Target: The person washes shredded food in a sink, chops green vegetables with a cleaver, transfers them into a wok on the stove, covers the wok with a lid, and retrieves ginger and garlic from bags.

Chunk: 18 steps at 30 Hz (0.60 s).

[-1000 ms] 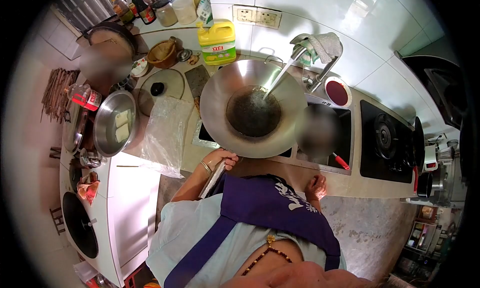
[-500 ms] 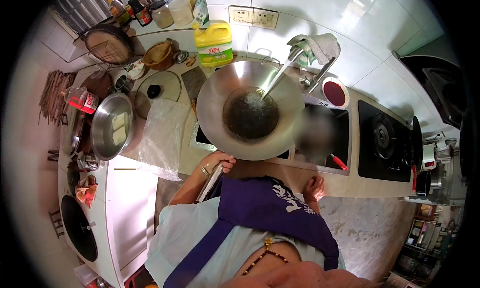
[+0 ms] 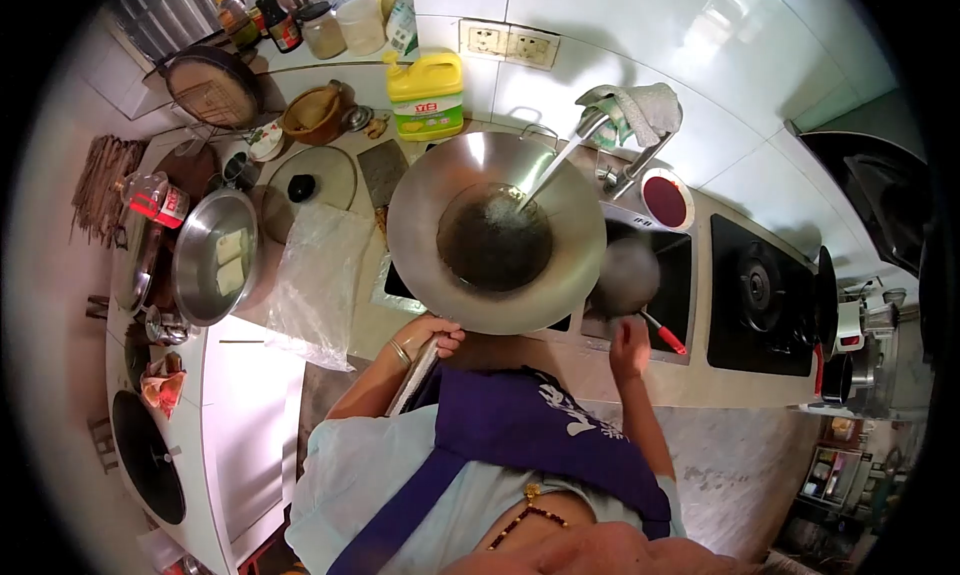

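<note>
A large steel wok rests over the sink area with dark-looking water pooled in its bottom. Water foams in it below the end of a pale spout or stream from the tap. My left hand is closed at the wok's near edge, around its ribbed pale handle. My right hand is raised over the counter's front edge, smeared by motion, fingers unclear. Close beside it lies a red handle, joined to a blurred round grey thing in the sink.
A black gas hob stands on the right. Left of the wok are a plastic bag, a glass lid and a steel basin with white blocks. Behind stand a yellow detergent jug and a bowl of red liquid.
My right hand has moved forward from beside the apron toward the red handle. The wok has shifted slightly toward me, with my left hand staying on its handle.
</note>
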Available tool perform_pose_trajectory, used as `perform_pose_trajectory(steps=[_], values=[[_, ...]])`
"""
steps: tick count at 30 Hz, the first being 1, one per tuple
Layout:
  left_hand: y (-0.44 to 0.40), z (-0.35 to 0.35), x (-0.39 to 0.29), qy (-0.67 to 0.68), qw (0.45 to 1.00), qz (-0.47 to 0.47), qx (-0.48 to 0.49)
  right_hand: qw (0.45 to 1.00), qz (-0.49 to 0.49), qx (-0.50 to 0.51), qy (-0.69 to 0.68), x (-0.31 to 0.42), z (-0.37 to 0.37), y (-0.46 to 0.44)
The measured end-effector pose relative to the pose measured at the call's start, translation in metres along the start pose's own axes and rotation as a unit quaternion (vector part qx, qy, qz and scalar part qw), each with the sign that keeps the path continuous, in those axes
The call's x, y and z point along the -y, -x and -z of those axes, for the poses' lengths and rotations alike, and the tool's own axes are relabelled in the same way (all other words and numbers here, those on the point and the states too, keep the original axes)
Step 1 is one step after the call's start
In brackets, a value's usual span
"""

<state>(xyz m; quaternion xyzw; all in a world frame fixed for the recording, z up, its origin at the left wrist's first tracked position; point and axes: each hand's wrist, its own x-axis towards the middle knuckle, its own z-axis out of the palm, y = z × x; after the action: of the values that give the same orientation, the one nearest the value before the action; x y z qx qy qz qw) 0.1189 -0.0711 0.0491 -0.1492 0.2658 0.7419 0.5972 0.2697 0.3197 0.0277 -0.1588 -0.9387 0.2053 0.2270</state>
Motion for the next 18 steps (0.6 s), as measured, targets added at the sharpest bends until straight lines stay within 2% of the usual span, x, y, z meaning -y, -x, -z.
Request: perform_pose_trajectory(steps=[2, 4, 6, 7, 9, 10, 13, 14, 16, 17, 18], values=[[-0.002, -0.002, 0.0, 0.001, 1.0, 0.009, 0.007, 0.997, 0.063, 0.036, 0.019, 0.023, -0.002, -0.071], [0.002, -0.004, -0.001, 0.003, 1.0, 0.013, 0.0, 0.994, 0.087, 0.061, 0.017, 0.062, -0.001, -0.138], [0.003, -0.008, 0.0, 0.011, 1.0, 0.003, -0.007, 0.98, 0.135, 0.105, 0.1, 0.049, -0.039, -0.192], [0.005, -0.011, -0.001, 0.017, 1.0, 0.001, -0.018, 0.958, 0.156, 0.136, 0.199, 0.052, -0.046, -0.216], [0.004, -0.011, 0.001, -0.005, 0.998, -0.018, -0.06, 0.88, 0.202, 0.185, 0.387, 0.071, -0.057, -0.259], [0.005, -0.011, 0.001, -0.012, 0.998, -0.024, -0.06, 0.866, 0.193, 0.21, 0.411, 0.079, -0.064, -0.276], [-0.004, 0.004, 0.007, -0.007, 0.998, -0.028, -0.055, 0.852, 0.256, 0.236, 0.391, 0.068, -0.084, -0.317], [-0.005, 0.002, 0.004, -0.016, 0.997, -0.035, -0.064, 0.873, 0.26, 0.223, 0.346, 0.05, -0.099, -0.327], [0.0, -0.008, 0.002, -0.034, 0.995, -0.039, -0.087, 0.948, 0.214, 0.161, 0.173, 0.005, -0.14, -0.352], [0.001, -0.011, 0.002, -0.028, 0.995, -0.037, -0.089, 0.959, 0.201, 0.152, 0.13, -0.006, -0.149, -0.355], [0.002, -0.009, 0.003, -0.025, 0.995, -0.039, -0.085, 0.954, 0.194, 0.172, 0.153, 0.003, -0.14, -0.348]])
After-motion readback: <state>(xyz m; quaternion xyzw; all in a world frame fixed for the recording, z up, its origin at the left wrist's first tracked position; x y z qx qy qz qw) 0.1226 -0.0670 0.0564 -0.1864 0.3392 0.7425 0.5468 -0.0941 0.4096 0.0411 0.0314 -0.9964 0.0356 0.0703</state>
